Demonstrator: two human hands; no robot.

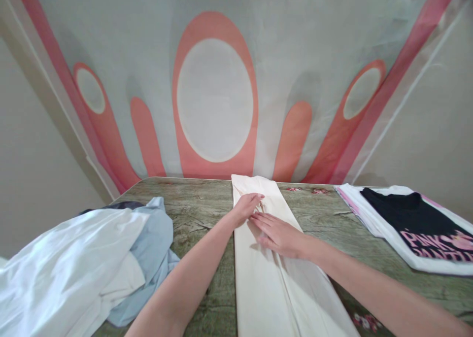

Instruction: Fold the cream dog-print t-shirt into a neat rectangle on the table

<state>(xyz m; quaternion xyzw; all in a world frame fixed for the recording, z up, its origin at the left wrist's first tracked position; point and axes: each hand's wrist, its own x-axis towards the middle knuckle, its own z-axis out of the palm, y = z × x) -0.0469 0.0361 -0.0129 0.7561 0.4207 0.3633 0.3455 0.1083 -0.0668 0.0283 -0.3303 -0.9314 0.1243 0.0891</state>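
Note:
A long cream-white garment point(254, 287), folded into a narrow strip, lies lengthwise on the wood-patterned table point(199, 199). A crease or seam runs down its middle. Near its far end, my left hand point(248, 207) rests on the cloth with fingers stretched out. My right hand point(279, 233) lies flat just nearer and to the right, its fingertips close to the left hand. Neither hand appears to grip the cloth. What kind of garment it is cannot be made out.
On the left is a loose heap of white cloth point(70, 258) and light-blue cloth point(157, 248). A folded stack at right has a black printed T-shirt point(417, 223) on top of white clothes point(402, 253). A grey and coral patterned hanging point(214, 95) stands behind the table.

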